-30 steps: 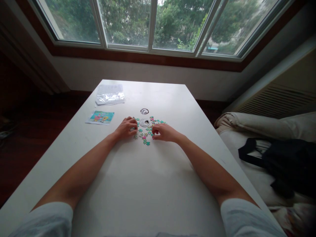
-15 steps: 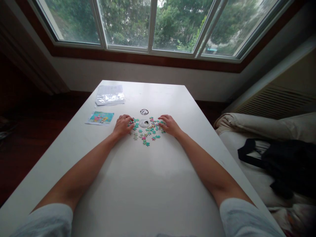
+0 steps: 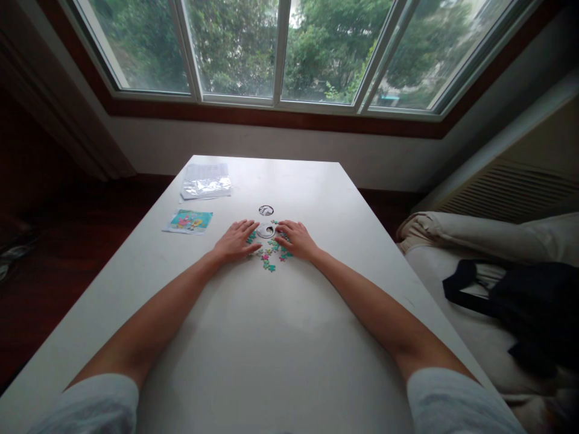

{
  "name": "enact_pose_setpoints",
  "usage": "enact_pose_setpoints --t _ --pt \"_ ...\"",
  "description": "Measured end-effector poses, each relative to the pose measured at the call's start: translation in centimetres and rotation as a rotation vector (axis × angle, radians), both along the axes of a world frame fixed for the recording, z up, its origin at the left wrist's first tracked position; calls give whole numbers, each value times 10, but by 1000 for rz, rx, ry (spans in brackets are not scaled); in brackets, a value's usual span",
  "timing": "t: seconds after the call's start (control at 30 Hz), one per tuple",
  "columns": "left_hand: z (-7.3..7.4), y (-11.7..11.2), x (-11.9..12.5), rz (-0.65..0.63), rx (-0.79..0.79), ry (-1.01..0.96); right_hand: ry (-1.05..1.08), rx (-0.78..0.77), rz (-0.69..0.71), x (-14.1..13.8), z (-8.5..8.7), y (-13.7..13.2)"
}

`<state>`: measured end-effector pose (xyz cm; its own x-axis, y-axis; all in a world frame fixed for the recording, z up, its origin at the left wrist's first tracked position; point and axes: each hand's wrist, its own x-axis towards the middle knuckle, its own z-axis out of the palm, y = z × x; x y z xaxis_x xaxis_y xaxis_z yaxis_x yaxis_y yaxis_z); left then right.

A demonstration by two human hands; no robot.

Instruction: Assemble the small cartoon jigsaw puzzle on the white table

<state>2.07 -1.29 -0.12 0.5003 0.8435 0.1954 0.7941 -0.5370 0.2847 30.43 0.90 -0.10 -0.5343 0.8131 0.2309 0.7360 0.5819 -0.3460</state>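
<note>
- Puzzle pieces (image 3: 266,258): scattered on the white table (image 3: 271,337), midway between its side edges.
- Left hand (image 3: 239,241): fingers spread over pieces.
- Right hand (image 3: 297,240): fingers loosely spread over others.
- Cartoon card (image 3: 189,221): near the left edge.
- Plastic packet (image 3: 207,181): far-left corner, any print too small to read.

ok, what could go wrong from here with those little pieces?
Two risks, as I see it:
1. The puzzle pieces lie close around the silvery disc. If its dark spot is an opening, which I can't confirm, a piece might slip in.
2. The left hand and right hand hide some pieces, so one could get nudged unseen.
</note>
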Motion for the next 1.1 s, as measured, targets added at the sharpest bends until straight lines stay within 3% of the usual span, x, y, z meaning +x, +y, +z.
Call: enact_pose_setpoints --t 0.2,0.47,0.67,0.9,1.1 --pt "6 -4 1 -16 52 -63 43 14 2 -7 -5 -11" --pt "11 -8 2 24 123 -86 -73 70 45 -15 -4 -1" --pt "11 -8 0 28 119 -98 53 97 5 -15 0 -5" --pt "12 -3 -7 -18 27 -143 135 73 -283 2 -2 6" --pt "13 -3 -9 -12 15 -181 45 43 -124 0 -5 -2"
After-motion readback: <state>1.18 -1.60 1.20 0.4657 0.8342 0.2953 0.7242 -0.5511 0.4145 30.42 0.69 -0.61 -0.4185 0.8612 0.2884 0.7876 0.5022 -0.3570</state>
